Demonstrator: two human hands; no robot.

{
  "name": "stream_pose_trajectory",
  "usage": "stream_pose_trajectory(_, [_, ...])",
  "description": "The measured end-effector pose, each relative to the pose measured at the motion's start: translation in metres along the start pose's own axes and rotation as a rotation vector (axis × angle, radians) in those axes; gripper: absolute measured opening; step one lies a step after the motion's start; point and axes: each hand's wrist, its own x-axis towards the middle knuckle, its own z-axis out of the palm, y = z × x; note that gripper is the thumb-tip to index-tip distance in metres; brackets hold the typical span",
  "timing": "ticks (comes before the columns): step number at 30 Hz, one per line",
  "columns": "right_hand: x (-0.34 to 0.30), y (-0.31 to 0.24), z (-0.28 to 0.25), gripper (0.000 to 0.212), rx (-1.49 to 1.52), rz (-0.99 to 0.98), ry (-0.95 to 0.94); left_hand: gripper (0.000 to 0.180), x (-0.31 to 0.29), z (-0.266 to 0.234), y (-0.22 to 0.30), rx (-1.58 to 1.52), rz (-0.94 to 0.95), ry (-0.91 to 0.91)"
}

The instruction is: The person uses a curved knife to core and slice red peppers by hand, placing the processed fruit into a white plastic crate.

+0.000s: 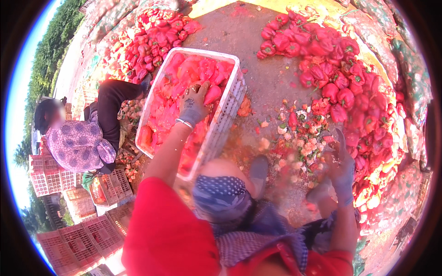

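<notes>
Bright red cloth sleeve (170, 230) is covering the person's left upper arm. Faded reddish slatted plastic crates (69, 246) are standing at lower left, and beyond them a co-worker in a purple patterned shirt (80, 145) is sitting. Glossy red whole peppers (159, 43) are lying heaped behind a white rectangular plastic crate (232, 103), which is holding wet-looking red pepper pieces (184, 69). Among these the left hand (192, 105), in a grey-and-tan glove, is resting, its fingers bending slightly apart; whether they are pinching a piece, I cannot tell. Pale pepper scraps (304, 149) are littering the ground. Beside them the gloved right hand (341, 172) is hovering near a slim, curved, dark-grey thing (341, 140); blur is hiding its finger state. Farther right, more red peppers (363, 99) are spreading before mesh sacks (410, 76)
</notes>
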Motion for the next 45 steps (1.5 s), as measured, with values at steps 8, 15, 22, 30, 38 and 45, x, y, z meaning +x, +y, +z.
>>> stream_pose_trajectory(8, [0.003,-0.009,0.003,0.056,-0.015,-0.051,0.054,0.073,0.018,0.013,-0.025,-0.507,-0.053,0.291])
stream_pose_trajectory(15, [0.003,-0.003,0.008,0.065,-0.04,0.081,-0.067,0.061,0.066,0.018,0.025,0.029,-0.278,-0.141])
stream_pose_trajectory(22, [0.011,-0.016,0.013,0.04,0.013,-0.009,0.062,0.055,0.089,0.046,0.031,0.092,-0.181,-0.037])
stream_pose_trajectory(30, [0.028,-0.006,0.009,0.062,-0.029,0.101,-0.043,0.055,0.082,0.082,0.011,0.305,-0.128,-0.038])
stream_pose_trajectory(38, [0.027,-0.006,0.01,0.042,-0.077,0.262,0.032,0.057,0.086,0.081,0.019,0.389,-0.181,-0.064])
stream_pose_trajectory(45, [0.013,0.062,-0.001,0.049,0.127,0.661,0.061,0.058,0.096,0.011,0.074,0.226,-0.294,-0.171])
